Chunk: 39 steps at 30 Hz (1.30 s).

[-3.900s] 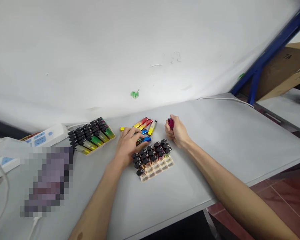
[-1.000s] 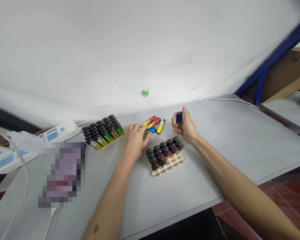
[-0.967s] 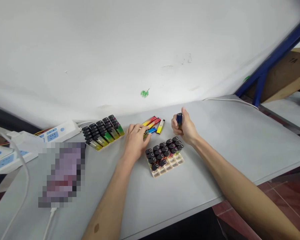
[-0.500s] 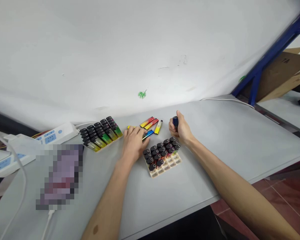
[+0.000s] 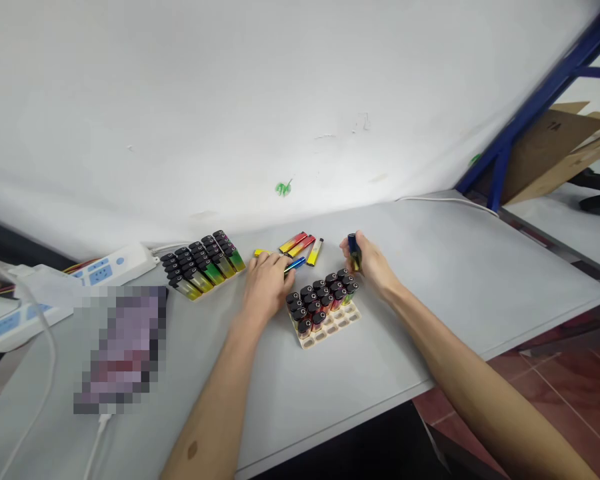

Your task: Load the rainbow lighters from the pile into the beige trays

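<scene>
In my right hand (image 5: 373,261) a dark blue lighter (image 5: 353,244) with a yellowish lower end stands upright, the fingers closed round it. My left hand (image 5: 266,281) rests low over the table, its thumb and fingers closed on a blue lighter (image 5: 296,264) that pokes out to the right. Part of a yellow lighter (image 5: 261,253) shows beyond its knuckles. Two red-and-yellow lighters (image 5: 300,247) and a yellow one (image 5: 315,252) lie loose just behind. Between my forearms sits a cream slotted tray (image 5: 333,327), partly filled with upright black-topped lighters (image 5: 321,301); its near-right slots are bare.
Another tray of black-topped, green-and-yellow lighters (image 5: 205,270) stands at left. Beyond it are a white power strip (image 5: 125,263) and a blurred-out purple object (image 5: 127,340) with a cable (image 5: 100,440). A white wall (image 5: 280,120) bounds the table's back. Cardboard (image 5: 550,147) lies far right.
My right hand has turned and loosened a little, so more of the dark blue lighter shows. The left hand stays almost in place over the blue lighter. The view has shifted slightly.
</scene>
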{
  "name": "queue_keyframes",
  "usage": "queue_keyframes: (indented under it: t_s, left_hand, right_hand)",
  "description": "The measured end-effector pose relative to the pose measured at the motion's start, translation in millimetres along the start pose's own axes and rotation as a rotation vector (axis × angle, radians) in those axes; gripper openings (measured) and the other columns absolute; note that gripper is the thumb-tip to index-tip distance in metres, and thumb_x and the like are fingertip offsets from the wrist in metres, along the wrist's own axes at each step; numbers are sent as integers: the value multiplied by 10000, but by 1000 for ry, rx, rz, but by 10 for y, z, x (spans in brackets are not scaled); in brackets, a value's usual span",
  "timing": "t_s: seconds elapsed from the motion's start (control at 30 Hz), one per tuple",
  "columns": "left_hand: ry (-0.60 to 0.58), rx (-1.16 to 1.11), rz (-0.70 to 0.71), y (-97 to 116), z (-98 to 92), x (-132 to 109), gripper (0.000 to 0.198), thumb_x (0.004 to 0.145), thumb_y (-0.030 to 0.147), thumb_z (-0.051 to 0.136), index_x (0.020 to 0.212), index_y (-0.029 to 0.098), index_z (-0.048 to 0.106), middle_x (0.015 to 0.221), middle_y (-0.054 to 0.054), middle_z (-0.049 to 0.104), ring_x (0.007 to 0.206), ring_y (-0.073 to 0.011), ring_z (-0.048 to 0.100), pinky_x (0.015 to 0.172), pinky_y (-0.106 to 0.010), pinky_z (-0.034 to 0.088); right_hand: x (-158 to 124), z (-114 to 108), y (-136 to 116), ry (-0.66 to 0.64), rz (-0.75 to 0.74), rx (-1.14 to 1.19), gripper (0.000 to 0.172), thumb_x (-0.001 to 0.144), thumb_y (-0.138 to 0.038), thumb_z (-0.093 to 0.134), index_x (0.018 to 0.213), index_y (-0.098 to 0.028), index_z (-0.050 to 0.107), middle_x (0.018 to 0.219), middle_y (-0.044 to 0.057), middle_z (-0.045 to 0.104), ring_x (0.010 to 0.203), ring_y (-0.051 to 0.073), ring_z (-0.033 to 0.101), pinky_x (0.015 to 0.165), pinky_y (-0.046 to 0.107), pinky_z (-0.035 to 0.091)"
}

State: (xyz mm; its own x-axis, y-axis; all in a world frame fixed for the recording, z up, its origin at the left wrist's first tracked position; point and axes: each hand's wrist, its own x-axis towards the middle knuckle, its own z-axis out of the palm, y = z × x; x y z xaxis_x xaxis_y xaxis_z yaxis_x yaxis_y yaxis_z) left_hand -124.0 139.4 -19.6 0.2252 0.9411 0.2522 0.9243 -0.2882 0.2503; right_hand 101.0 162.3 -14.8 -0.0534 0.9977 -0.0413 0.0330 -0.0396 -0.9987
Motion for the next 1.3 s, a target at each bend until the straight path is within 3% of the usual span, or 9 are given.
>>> queue_keyframes:
  t_s: [0.07, 0.13, 0.2, 0.27, 0.37, 0.63, 0.83, 1.03, 1.3]
  left_hand:
    - [10, -25, -15, 2, -4, 3, 224, 907, 289, 501, 1027, 234, 683, 1071, -93, 708, 1052, -316, 556, 879, -469, 398]
    - [21, -58, -31, -3, -14, 2, 226, 908, 289, 498, 1030, 224, 678, 1061, -90, 710, 1045, -308, 567, 894, -464, 406]
    - [41, -115, -40, -13, -27, -3, 226, 909, 290, 498, 1031, 212, 671, 1047, -88, 710, 1029, -295, 581, 890, -445, 425]
    - [74, -185, -49, -23, -41, -10, 219, 903, 293, 512, 1028, 203, 667, 1030, -88, 707, 1001, -281, 598, 864, -417, 448]
    - [136, -263, -61, -25, -57, -22, 200, 892, 296, 540, 1017, 204, 666, 1001, -81, 704, 948, -259, 623, 830, -384, 469]
    - [216, -358, -40, 8, -59, -38, 197, 885, 291, 567, 1041, 226, 668, 954, -50, 711, 901, -228, 636, 825, -358, 484]
    - [204, -380, -46, 20, -59, -32, 207, 887, 298, 565, 1049, 219, 668, 974, -50, 712, 911, -219, 633, 825, -349, 481]
    - [205, -397, -57, 30, -51, -40, 169, 877, 288, 576, 1000, 217, 666, 963, -46, 703, 876, -208, 642, 819, -341, 486]
    - [183, -384, -54, 37, -55, -41, 183, 884, 304, 564, 1013, 226, 668, 977, -43, 706, 898, -213, 641, 803, -342, 484]
  right_hand:
    - [-150, -123, -55, 30, -97, -156, 482, 909, -644, 434, 993, -203, 610, 908, 20, 581, 663, 125, 605, 667, 293, 504]
    - [-322, -252, -143, 53, -207, -351, 447, 947, -584, 420, 1057, -208, 636, 1020, 55, 613, 861, 171, 635, 839, 353, 497]
    - [-503, -364, -255, 82, -312, -550, 394, 955, -534, 453, 1069, -232, 679, 1030, 66, 629, 972, 209, 606, 889, 388, 471]
    - [-681, -435, -373, 97, -367, -628, 342, 937, -508, 514, 1070, -259, 708, 998, 69, 645, 949, 224, 604, 810, 383, 488]
    - [-916, -427, -509, -13, -384, -625, 283, 894, -469, 611, 1067, -273, 721, 981, 70, 687, 865, 225, 638, 704, 363, 512]
    - [-1188, -31, -451, -183, -411, -675, 253, 900, -340, 621, 1149, -291, 626, 809, 8, 698, 698, 162, 659, 479, 252, 512]
    - [-1165, 77, -330, -62, -531, -738, 176, 902, -361, 631, 1033, -246, 646, 851, 24, 693, 691, 145, 655, 542, 258, 544]
    - [-1114, 139, -284, 43, -485, -865, 300, 848, -507, 665, 901, -218, 607, 635, -10, 629, 516, 137, 573, 483, 270, 474]
    - [-1084, 265, -282, 157, -557, -996, 461, 827, -663, 585, 770, -208, 530, 596, -7, 610, 435, 115, 506, 413, 252, 370]
